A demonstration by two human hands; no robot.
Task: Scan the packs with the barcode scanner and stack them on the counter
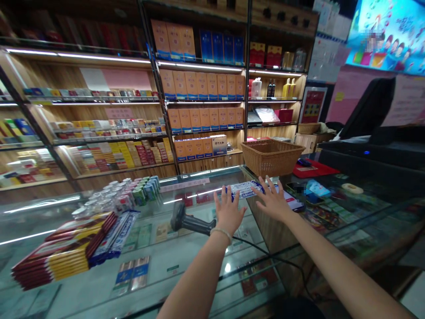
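Glass tops the desk in the head view, and a blue-and-white packet lies on it, just beyond the fingertips and in line with the gap between the two hands. Its long axis runs roughly left to right, across the reach of the arms. The left hand stands by its left end, the right hand by its right; neither looks clearly nearer. Both hands are spread wide, fingers fanned, with nothing in their hold. The scanner lies left of the left hand, its handle pointing at the wrist.

Fingers cover both ends of the packet, so its full length cannot be told, nor whether any fingertip touches it. The scanner's handle end is partly hidden at the left wrist. A pale flat item is partly behind the right hand; its kind is unclear. Print on the packet is too blurred to read.
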